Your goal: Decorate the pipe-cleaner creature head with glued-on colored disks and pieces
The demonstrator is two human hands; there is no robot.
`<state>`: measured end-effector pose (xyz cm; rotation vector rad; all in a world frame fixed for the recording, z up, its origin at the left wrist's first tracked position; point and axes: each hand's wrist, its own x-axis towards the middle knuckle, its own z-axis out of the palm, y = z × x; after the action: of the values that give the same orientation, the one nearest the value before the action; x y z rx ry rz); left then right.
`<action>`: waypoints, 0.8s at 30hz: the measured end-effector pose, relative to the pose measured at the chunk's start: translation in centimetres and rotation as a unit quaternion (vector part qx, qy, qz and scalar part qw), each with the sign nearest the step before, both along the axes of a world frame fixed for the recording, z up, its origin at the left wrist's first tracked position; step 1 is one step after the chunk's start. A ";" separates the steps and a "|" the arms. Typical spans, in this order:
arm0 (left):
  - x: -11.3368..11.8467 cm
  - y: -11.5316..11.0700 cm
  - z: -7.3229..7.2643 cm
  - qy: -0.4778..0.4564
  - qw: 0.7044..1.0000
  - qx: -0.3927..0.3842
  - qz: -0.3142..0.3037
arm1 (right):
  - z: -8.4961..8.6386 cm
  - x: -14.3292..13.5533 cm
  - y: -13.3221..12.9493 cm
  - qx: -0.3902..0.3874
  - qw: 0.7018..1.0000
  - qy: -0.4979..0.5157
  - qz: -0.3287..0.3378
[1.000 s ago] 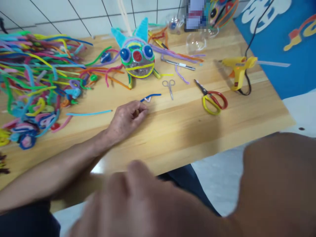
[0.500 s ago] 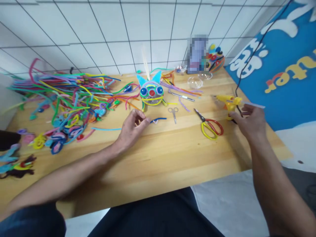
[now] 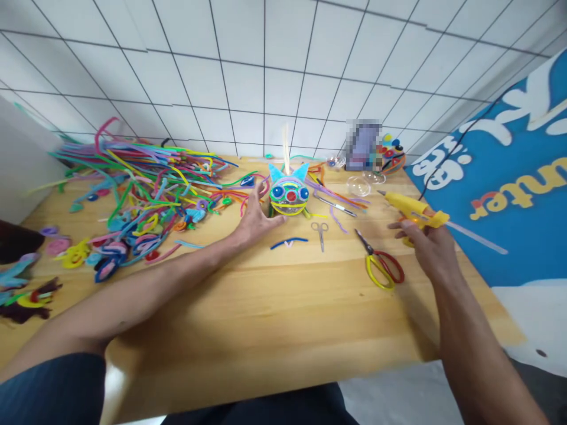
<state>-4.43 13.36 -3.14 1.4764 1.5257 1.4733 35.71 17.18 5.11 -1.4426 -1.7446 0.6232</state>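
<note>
A handmade creature figure [image 3: 289, 206] stands on the table, with blue ears, blue eyes, a red nose and a yellow mouth line. My left hand [image 3: 257, 219] is at its left side, fingers and thumb spread around that edge; whether they touch it I cannot tell. In my right hand [image 3: 432, 245] is a yellow glue gun [image 3: 405, 203], its nozzle pointing left and a clear glue stick [image 3: 478, 237] sticking out of its back. A dark blue pipe cleaner [image 3: 299, 239] with a small pale bent piece lies in front of the figure.
Small silver scissors [image 3: 321, 236] and red-and-yellow scissors [image 3: 380, 267] lie between my hands. Many pipe cleaners [image 3: 146, 171] are heaped at left. Behind are a pen [image 3: 337, 205], clear plastic domes [image 3: 358, 186] and a blurred upright panel [image 3: 363, 144]. The glue gun's cord runs along the right.
My left hand has gone from the blue pipe cleaner to the figure's side and spread its fingers. My right hand has lifted the glue gun off the table. The view has tilted up.
</note>
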 end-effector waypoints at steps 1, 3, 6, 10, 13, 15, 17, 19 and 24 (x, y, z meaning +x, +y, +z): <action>0.0 0.6 -0.2 -0.013 1.000 0.014 -0.019 | 0.5 -1.6 -0.9 -0.007 1.000 -0.016 0.012; 0.2 1.6 -0.3 -0.044 0.996 0.042 -0.068 | 1.1 -4.7 -2.5 0.019 0.995 -0.067 0.066; 0.4 2.4 0.1 -0.076 0.988 0.056 -0.124 | 1.3 -8.4 -4.0 0.066 0.974 -0.153 0.156; 0.7 2.6 0.5 -0.061 0.993 0.035 -0.099 | 1.0 -11.0 -4.1 0.101 0.949 -0.209 0.212; 0.9 2.3 0.5 -0.048 0.996 0.025 -0.066 | 0.5 -11.9 -3.6 0.138 0.940 -0.192 0.245; 1.1 2.1 0.6 -0.038 0.998 0.025 -0.048 | 0.2 -12.1 -3.4 0.144 0.940 -0.182 0.250; 1.2 2.0 0.7 -0.021 0.999 0.025 -0.034 | -0.2 -12.1 -3.3 0.143 0.942 -0.181 0.246; 1.3 1.8 0.8 -0.011 0.999 0.026 -0.033 | -0.6 -12.1 -3.3 0.135 0.944 -0.185 0.239; 1.3 1.6 0.9 -0.012 0.999 0.013 -0.041 | -1.2 -12.4 -3.3 0.148 0.941 -0.181 0.246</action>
<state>-3.13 14.99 -2.28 1.5115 1.4200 1.4632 23.36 13.89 3.96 -0.9513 -2.4069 0.3284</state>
